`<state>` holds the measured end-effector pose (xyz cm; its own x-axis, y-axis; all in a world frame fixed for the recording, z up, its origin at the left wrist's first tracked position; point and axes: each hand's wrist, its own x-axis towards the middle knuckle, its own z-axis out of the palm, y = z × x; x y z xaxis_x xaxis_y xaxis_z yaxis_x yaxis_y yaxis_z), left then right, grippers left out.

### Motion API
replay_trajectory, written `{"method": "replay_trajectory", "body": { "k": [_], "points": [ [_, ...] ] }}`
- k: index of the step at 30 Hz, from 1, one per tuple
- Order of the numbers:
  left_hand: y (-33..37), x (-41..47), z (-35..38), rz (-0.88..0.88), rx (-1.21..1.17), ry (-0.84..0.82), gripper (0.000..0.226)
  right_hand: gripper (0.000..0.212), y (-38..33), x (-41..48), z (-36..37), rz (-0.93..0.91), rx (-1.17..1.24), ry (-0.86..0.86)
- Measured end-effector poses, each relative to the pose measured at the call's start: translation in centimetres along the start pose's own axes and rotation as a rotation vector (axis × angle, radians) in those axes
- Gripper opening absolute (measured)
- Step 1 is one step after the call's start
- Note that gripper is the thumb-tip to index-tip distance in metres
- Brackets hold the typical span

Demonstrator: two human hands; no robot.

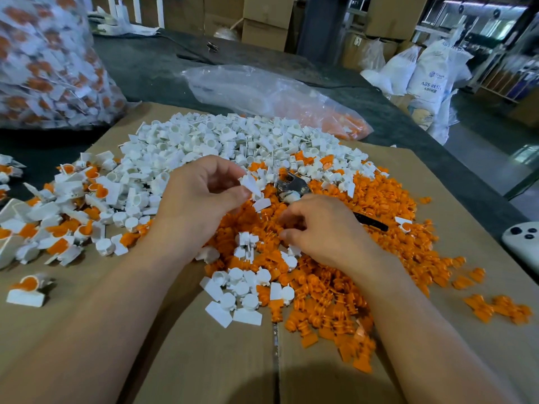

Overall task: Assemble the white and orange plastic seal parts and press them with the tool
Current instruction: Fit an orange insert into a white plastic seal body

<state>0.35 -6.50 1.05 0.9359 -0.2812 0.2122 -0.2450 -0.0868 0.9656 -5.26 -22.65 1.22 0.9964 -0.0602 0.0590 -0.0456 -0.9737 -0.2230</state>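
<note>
My left hand [201, 193] pinches a white seal part [250, 185] above the heaps, its flat tag pointing down. My right hand [318, 228] lies with curled fingers in the orange parts pile [335, 290]; what its fingertips hold is hidden. The metal pressing tool [291, 185] lies on the parts just beyond my right hand, its black handle [370, 221] sticking out to the right. A large heap of white parts [210, 144] fills the far side of the cardboard sheet [204, 360]. Assembled white-and-orange seals [67, 211] lie scattered to the left.
A clear bag of assembled seals [49, 62] stands at the far left. Another plastic bag with orange parts [274, 97] lies behind the heaps. A white controller [522, 243] sits at the right edge. Cardboard boxes [265, 21] and white sacks [423, 74] stand beyond the table.
</note>
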Motion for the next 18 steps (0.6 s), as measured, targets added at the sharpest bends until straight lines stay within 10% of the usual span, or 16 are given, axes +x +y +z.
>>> {"method": "replay_trajectory", "body": {
  "k": [18],
  "points": [
    [0.28,-0.25,0.22,-0.082,-0.352,-0.125,0.031,0.015,-0.53,-0.34,0.22,-0.092,-0.075,0.054]
  ]
}}
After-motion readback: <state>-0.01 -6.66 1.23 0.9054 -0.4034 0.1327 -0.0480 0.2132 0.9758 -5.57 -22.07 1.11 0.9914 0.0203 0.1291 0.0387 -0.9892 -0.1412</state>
